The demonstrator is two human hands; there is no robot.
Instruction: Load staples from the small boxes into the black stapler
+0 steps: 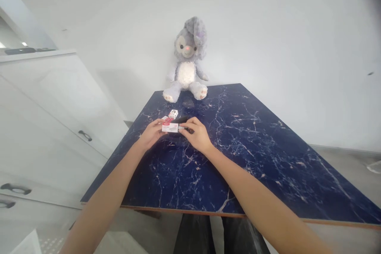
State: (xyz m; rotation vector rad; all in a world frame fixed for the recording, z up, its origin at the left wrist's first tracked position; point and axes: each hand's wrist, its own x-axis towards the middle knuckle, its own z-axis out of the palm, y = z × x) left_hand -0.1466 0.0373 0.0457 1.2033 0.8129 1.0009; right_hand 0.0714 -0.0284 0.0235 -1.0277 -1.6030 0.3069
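Observation:
My left hand [153, 133] grips the left end of a small white box with red print [170, 127], held level above the table. At the box's right end, my right hand [195, 134] is closed in a pinch. A small greyish piece shows between its fingertips and the box; whether it is a flap or the contents I cannot tell. Just behind the held box is a red-and-white box [168, 119], partly hidden. Beyond that one stands a small white box with dark and red marks [173, 113]. A dark object [182, 119] lies behind my fingers, too covered to name.
A grey plush rabbit [186, 63] sits at the table's far edge against the white wall. The table [247, 158] has a dark blue marble-patterned top that widens toward me. White cabinets [53, 107] with dark handles stand to the left.

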